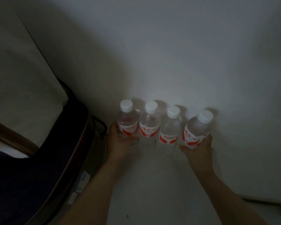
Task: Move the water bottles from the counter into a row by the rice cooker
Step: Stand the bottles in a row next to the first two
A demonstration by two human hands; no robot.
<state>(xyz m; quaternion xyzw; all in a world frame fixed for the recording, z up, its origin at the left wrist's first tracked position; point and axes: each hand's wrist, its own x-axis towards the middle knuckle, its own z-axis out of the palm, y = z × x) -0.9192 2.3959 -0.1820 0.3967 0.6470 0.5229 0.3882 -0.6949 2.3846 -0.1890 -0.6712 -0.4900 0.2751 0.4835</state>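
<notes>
Several clear water bottles with white caps and red-and-white labels stand upright in a row against the white wall. My left hand (120,142) is wrapped around the leftmost bottle (127,122). My right hand (198,146) grips the rightmost bottle (196,129), which leans slightly right. Between them stand two more bottles (149,122) (170,127), touching side by side, with no hand on them. The bottles' bases are hidden behind my hands or lost in the dim light.
A large dark appliance (39,168) with a brown trim, possibly the rice cooker, fills the lower left, with a black cord (101,127) beside it. The pale counter (152,176) runs below the bottles. The wall stands right behind them. The scene is dim.
</notes>
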